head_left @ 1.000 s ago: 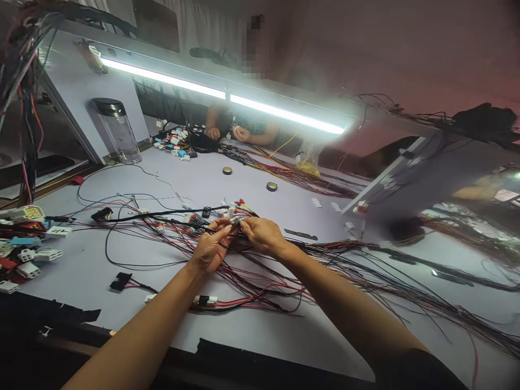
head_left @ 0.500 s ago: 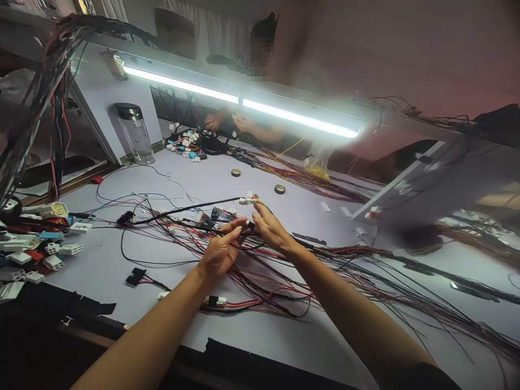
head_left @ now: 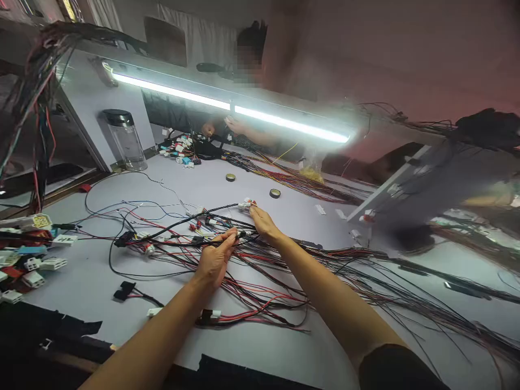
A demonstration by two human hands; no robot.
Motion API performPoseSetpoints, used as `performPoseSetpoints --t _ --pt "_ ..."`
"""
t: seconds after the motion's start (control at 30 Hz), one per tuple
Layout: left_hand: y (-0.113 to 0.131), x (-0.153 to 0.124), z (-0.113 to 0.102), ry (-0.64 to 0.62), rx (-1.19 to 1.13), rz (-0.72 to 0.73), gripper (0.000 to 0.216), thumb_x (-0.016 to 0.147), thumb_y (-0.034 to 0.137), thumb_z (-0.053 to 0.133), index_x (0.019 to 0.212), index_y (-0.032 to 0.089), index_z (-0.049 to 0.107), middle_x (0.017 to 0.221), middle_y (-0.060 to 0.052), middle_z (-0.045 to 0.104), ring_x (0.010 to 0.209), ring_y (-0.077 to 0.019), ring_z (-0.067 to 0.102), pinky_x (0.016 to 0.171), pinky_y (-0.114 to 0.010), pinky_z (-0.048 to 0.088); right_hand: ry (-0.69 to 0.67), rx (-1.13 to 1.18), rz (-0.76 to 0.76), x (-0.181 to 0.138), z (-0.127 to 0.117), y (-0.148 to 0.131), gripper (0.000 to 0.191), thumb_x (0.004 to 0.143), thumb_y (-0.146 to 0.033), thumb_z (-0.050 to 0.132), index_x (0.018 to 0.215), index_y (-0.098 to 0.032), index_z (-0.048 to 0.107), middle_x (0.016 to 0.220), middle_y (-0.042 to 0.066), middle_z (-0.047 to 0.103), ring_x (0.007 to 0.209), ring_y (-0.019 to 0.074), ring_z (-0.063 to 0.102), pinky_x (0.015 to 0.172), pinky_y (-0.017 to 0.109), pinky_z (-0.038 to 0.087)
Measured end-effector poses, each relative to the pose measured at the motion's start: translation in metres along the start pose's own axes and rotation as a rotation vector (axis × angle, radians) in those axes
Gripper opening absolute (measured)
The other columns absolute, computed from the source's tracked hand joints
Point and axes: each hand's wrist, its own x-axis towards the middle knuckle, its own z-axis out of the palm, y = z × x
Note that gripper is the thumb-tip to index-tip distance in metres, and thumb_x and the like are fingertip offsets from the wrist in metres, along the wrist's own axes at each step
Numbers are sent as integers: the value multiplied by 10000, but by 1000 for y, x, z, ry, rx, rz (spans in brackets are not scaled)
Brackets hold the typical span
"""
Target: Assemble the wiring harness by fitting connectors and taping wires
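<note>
"How were the two hands posed in the head view?"

"The left hand (head_left: 213, 262) angled forward, thumb and forefinger pinching one small dark cabled piece (head_left: 242, 234) over the loose wires. The right hand (head_left: 265, 223) reached farther out, fingers extended against one white-and-red plastic connector cluster (head_left: 246, 204); I couldn't tell whether they gripped it."

"And beyond?"

"Two round dark tape rolls (head_left: 275, 193) lay on the pale tabletop (head_left: 195, 187); one clear dark-lidded bottle (head_left: 127, 142) stood far left."

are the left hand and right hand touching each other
Apart: in the head view, a visible gap separates the left hand's thumb and fingers from the right hand, which is farther forward and to the right.
</note>
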Motion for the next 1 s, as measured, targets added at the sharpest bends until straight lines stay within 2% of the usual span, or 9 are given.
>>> performPoseSetpoints --t 0.1,0.27,0.57,0.67,0.77,0.9,1.0 --pt "-1 4 -3 54 -15 -32 144 663 181 805 786 133 748 964 -87 723 892 -171 660 867 -295 509 -35 -21 -26 -2 -2 5 336 934 -345 390 967 -164 671 1040 74 671 1011 215 595 971 373 421" --pt "2 2 1 111 -46 -48 41 737 150 739 738 110 732 904 -73 719 786 -137 661 763 -245 533 -57 -33 -46 -8 -10 8 282 886 -302 491 1038 -182 695 1105 62 693 1043 207 624 977 364 436" --pt "3 4 2 138 -67 -61 163 838 129 628 691 107 695 925 -91 718 839 -151 670 812 -275 539 -56 -102 -75 -25 -30 -4 274 873 -284 539 1035 -157 720 984 75 738 892 196 673 872 356 494" --pt "6 4 4 120 -63 -75 163 853 150 614 718 108 696 955 -91 717 794 -144 674 793 -270 540 -84 -123 -111 -36 -40 -9 253 877 -296 556 1024 -177 724 1002 60 739 920 187 672 888 341 491" --pt "10 3 7 77 -61 -53 184 864 198 615 723 105 688 1013 -103 707 854 -160 673 831 -289 536 -199 -210 -256 -45 -45 -11 320 829 -308 651 1126 -196 691 1106 76 714 1019 211 656 923 353 481" --pt "18 3 8 -41 -49 28 127 824 232 671 830 106 685 1071 -118 690 1031 -207 639 935 -349 502 -236 -371 -422 -50 -40 -12 450 818 -312 687 1247 -193 616 1144 100 696 1076 244 633 951 391 461" --pt "21 3 6 -138 -38 55 172 783 231 710 918 141 655 1110 -110 686 1100 -233 617 990 -398 462 -259 -342 -498 -50 -30 -17 532 823 -366 688 1307 -190 556 1175 110 669 1085 240 616 951 381 457"
